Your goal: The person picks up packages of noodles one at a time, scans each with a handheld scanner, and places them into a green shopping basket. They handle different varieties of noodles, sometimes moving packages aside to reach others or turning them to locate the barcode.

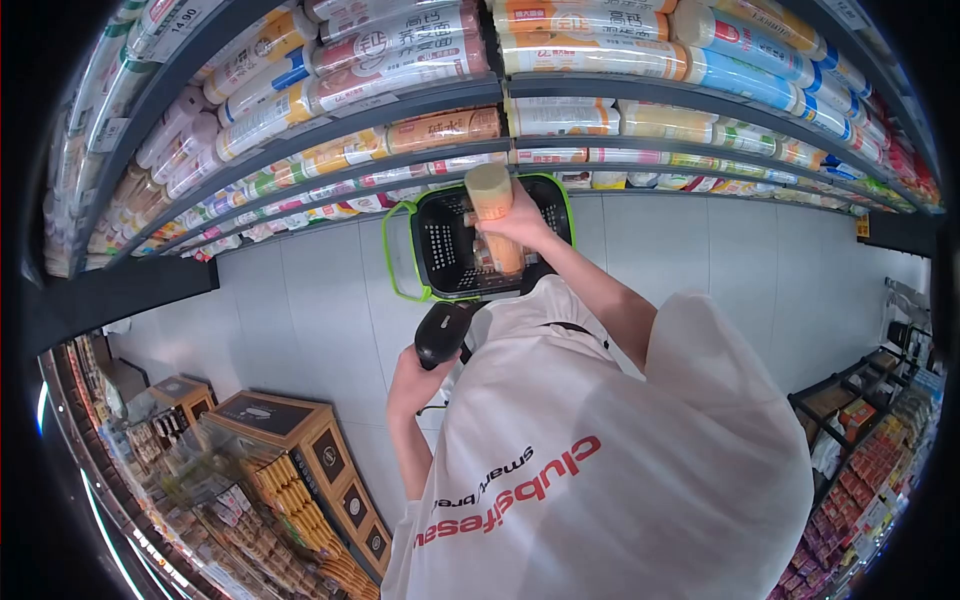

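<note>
My right hand (522,220) is wrapped round a cylindrical pack of dried noodles (490,190), its pale end pointing up toward me. The pack is over a black shopping basket (447,285) with a bright green rim and a green handle (388,250) folded out to the left. Beneath my hand, an orange pack (506,258) shows in the basket, partly covered. At waist level my left hand (408,380) grips a black handheld scanner (442,334), its rounded head directed at the basket.
Shelves (420,95) packed with noodle packs (400,55) curve across the front. Grey tiled floor (650,250) lies around the basket. Behind on the left stands a wooden display stand (330,455) with snacks; on the right is a black rack (850,385) of packaged goods.
</note>
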A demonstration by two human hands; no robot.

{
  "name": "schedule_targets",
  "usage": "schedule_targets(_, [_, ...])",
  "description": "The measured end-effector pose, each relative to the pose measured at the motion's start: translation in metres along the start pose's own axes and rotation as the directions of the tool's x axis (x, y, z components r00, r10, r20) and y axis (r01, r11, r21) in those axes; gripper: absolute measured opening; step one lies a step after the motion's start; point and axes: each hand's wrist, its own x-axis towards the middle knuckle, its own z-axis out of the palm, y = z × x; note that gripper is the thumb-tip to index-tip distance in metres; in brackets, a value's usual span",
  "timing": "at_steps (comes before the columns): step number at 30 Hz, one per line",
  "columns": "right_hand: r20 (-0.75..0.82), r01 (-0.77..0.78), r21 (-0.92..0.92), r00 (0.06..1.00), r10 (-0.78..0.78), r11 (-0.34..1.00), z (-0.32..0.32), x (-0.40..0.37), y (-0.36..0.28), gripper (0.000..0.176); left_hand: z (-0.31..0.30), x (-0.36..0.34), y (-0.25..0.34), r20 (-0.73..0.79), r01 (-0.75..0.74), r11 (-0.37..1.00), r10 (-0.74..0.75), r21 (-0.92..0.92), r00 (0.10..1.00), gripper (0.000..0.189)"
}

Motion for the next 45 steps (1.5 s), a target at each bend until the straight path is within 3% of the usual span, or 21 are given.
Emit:
schedule_targets(1, [-0.072,0.049,-0.044,0.996,-0.052,0.998,-0.002,-0.001,0.008,0.084,-0.004,-0.003,-0.006,-0.012,0.03,1.0,-0.03,0.005,0.999,0.025])
schedule_targets(4, [-0.098,-0.046,-0.083,0.994,0.038,0.995,-0.011,-0.009,0.032,0.081,-0.01,-0.006,-0.029,-0.085,0.002,0.998,-0.007,-0.061,0.996,0.023])
schedule_targets(9, [-0.235,-0.089,-0.072,0.97,0.07,0.993,0.002,-0.013,0.111,0.072,-0.027,-0.011,-0.043,-0.089,0.131,0.987,-0.139,-0.094,0.986,0.021])
schedule_targets(12, [-0.298,-0.128,-0.276,0.954,0.042,0.953,0.018,-0.015,0.16,0.068,-0.035,-0.018,-0.056,-0.095,0.18,0.978,-0.19,-0.101,0.977,0.021])
schedule_targets(15, [-0.331,-0.117,-0.362,0.943,-0.011,0.925,0.033,-0.024,0.193,0.071,-0.044,-0.024,-0.065,-0.14,0.19,0.972,-0.209,-0.136,0.968,0.021])
schedule_targets(16, [-0.366,-0.262,-0.264,0.918,0.155,0.928,0.037,-0.025,0.2,0.07,-0.046,-0.029,-0.069,-0.155,0.199,0.968,-0.222,-0.154,0.963,0.021])
schedule_targets(19, [-0.431,-0.49,-0.125,0.81,0.398,0.863,0.043,-0.027,0.232,0.07,-0.055,-0.033,-0.089,-0.181,0.283,0.949,-0.304,-0.136,0.935,0.022])
schedule_targets(23, [-0.604,-0.624,-0.055,0.642,0.472,0.779,0.058,-0.027,0.26,0.083,-0.061,-0.038,-0.108,-0.185,0.34,0.932,-0.359,-0.129,0.915,0.016])
schedule_targets(24, [-0.579,-0.561,0.042,0.661,0.478,0.827,0.062,-0.029,0.264,0.085,-0.061,-0.037,-0.105,-0.187,0.361,0.924,-0.379,-0.123,0.906,0.016])
schedule_targets(27, [-0.535,-0.624,-0.157,0.705,0.466,0.765,0.077,-0.016,0.284,0.08,-0.054,-0.04,-0.119,-0.213,0.409,0.902,-0.43,-0.135,0.878,0.024])
schedule_targets(32, [-0.531,-0.799,-0.196,0.574,0.624,0.569,0.086,0.03,0.266,0.08,-0.037,-0.046,-0.141,-0.229,0.471,0.857,-0.511,-0.209,0.828,0.024])
schedule_targets(37, [-0.559,-0.883,-0.172,0.452,0.695,0.436,0.102,0.066,0.301,0.084,-0.032,-0.055,-0.154,-0.234,0.578,0.791,-0.612,-0.201,0.756,0.024])
schedule_targets(43, [-0.676,-0.868,-0.1,0.418,0.607,0.487,0.13,0.081,0.322,0.076,-0.032,-0.048,-0.159,-0.248,0.588,0.774,-0.633,-0.236,0.734,0.023])
schedule_targets(44, [-0.724,-0.833,-0.144,0.457,0.517,0.535,0.139,0.083,0.345,0.077,-0.032,-0.049,-0.16,-0.238,0.59,0.771,-0.636,-0.24,0.734,0.023])
schedule_targets(45, [-0.661,-0.804,-0.116,0.501,0.559,0.583,0.141,0.081,0.36,0.075,-0.032,-0.051,-0.159,-0.229,0.592,0.768,-0.639,-0.244,0.734,0.023])
